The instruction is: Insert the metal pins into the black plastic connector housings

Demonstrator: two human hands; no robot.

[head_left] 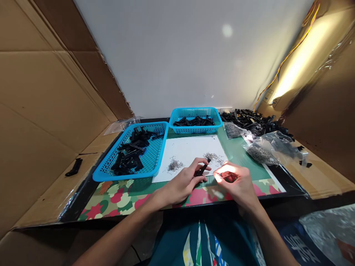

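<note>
A slim black plastic part point(203, 168) is held upright and tilted in my left hand point(185, 181), its fingers wrapped round it. To its right my right hand point(235, 181) is closed in a pinch at a small gap from the part; something thin shows between its fingers, too small to name. Under and behind the hands lies a white sheet point(191, 144). On the sheet are two piles of small metal pieces, one at the left point(174, 165) and one just behind the hands point(213, 157).
Blue baskets at the left point(159, 162) and back point(195, 130) hold black parts. A heap of black parts point(252, 122) lies at the back right, beside plastic bags of small metal pieces point(259, 153). One black part point(74, 167) rests on cardboard far left.
</note>
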